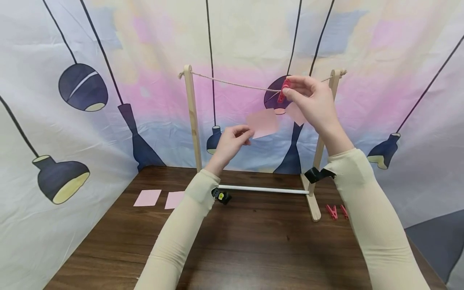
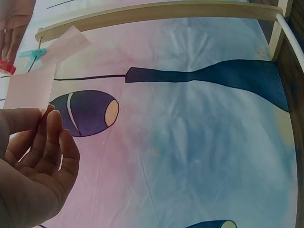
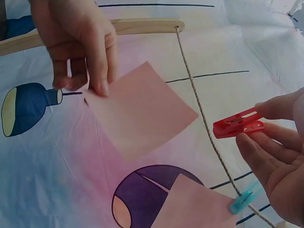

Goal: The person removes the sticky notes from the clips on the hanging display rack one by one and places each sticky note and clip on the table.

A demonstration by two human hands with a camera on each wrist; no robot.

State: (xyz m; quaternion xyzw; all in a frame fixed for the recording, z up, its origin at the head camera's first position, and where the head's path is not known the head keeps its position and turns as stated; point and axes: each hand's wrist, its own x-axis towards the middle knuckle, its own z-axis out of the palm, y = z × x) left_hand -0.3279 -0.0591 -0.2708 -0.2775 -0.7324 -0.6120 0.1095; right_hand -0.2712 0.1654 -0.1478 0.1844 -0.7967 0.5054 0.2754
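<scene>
My left hand (image 1: 232,146) pinches a square pink paper (image 1: 264,123) by one corner, just below a thin rope (image 1: 235,83). Between its thumb and fingers my right hand (image 1: 317,100) holds a red clothespin (image 1: 284,90) close to that rope. In the right wrist view the red clothespin (image 3: 237,126) appears beside the rope, apart from the held paper (image 3: 140,114). A second pink paper (image 3: 194,204) hangs from the rope by a teal clothespin (image 3: 243,199). My right hand partly hides that hanging paper in the head view.
Wooden posts (image 1: 192,117) carry the rope, with a white rod (image 1: 264,189) between them low down. On the brown table (image 1: 253,241) lie pink papers (image 1: 147,197) at the left and red clothespins (image 1: 331,212) at the right. A patterned cloth hangs behind.
</scene>
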